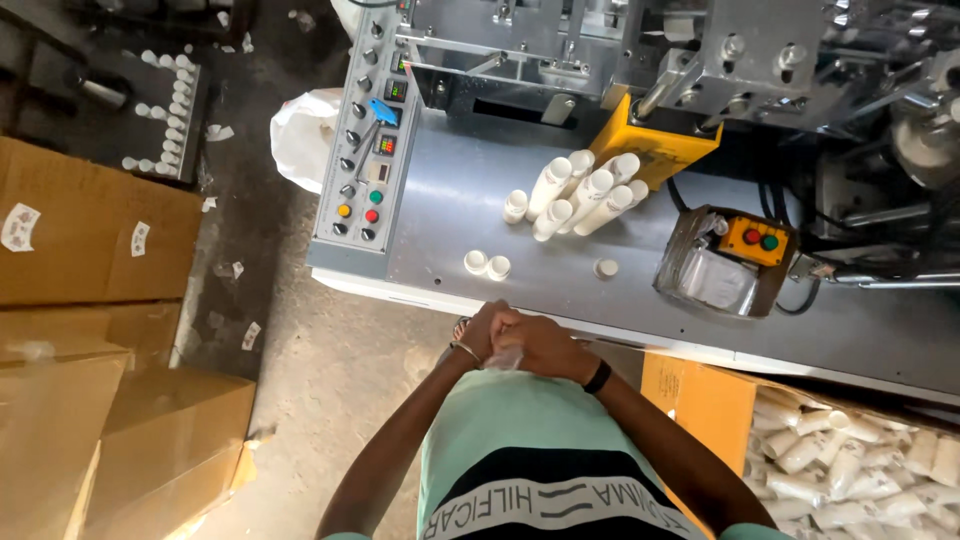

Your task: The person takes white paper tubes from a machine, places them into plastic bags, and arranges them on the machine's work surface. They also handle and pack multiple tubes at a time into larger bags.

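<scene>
Hands clasped together just below the near edge of the machine table [470,200], in front of the chest: left hand [487,330] with a thin metal bangle at the wrist, right hand [540,345] with a black band at the wrist, fingers of both curled tight. Something pale and small [506,358] pinched between the two palms, mostly hidden, kind impossible to tell. Just beyond the knuckles, on the grey table top, two white caps [487,264] side by side, touching, and a third cap [605,268] alone to their right. Farther in, a bundle of white tubes [585,195] lying fanned out, caps toward the near side, with one short white piece [515,206] standing just left of them. Behind the tubes, a yellow guard [650,150] under the grey metal machine head. Left of the table top, a sloping control panel [365,150] with knobs and coloured buttons. Right of the tubes, a small box with a red and a green button [757,241] on an orange face. Lower right, an open cardboard carton [850,460] full of white tubes. Far left, stacked brown cardboard boxes [90,330] on a concrete floor.
</scene>
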